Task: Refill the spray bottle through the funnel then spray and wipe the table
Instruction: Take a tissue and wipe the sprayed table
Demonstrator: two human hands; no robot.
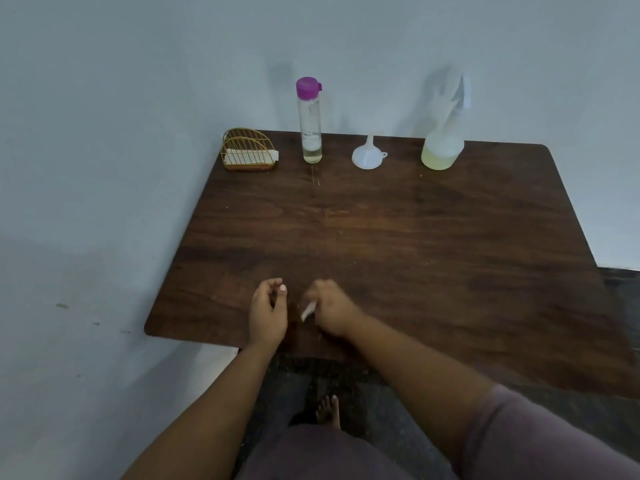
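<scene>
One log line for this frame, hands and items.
left hand: loosely curled, empty | right hand: grips white scrap | funnel, spray bottle, bottle: untouched, table rear

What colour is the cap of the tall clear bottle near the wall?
Purple, or magenta. The cap sits on the tall clear bottle, seen best in the head view.

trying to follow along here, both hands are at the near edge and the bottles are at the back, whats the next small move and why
Probably reach the right hand to the spray bottle at the far edge and bring it nearer. Its head is still on, the white funnel lies mouth-down beside it, and nothing is set up for pouring. The right hand holds a small white item I can't identify; the left hand is empty.
</scene>
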